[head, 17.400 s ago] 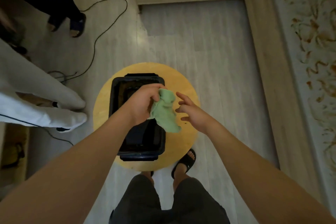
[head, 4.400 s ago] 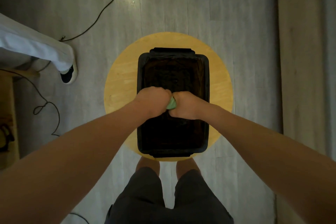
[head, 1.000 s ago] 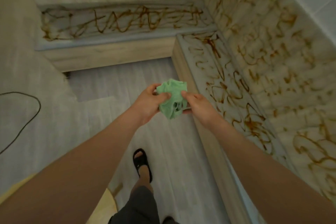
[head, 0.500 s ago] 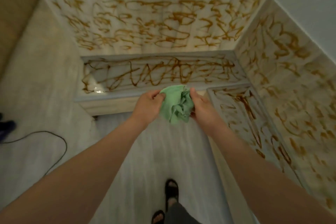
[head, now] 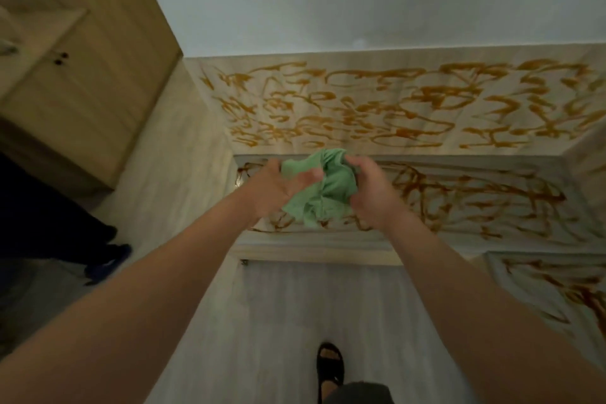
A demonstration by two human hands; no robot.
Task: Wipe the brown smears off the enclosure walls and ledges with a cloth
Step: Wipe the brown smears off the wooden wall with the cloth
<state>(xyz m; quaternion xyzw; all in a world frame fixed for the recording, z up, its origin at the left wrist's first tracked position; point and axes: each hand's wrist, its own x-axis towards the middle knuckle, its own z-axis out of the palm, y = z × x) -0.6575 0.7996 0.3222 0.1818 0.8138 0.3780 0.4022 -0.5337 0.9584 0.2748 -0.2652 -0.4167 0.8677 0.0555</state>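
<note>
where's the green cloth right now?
Head view, centre: the green cloth is bunched between the left hand and right hand, held over the smeared back ledge.

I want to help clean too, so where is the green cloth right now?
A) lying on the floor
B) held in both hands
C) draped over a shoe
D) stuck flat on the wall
B: the left hand and right hand both grip the green cloth, bunched up in front of the smeared ledge.

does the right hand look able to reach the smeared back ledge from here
Probably yes: the right hand grips the green cloth right in front of the back ledge, nothing shows between them, though the left hand holds the cloth too.
</note>
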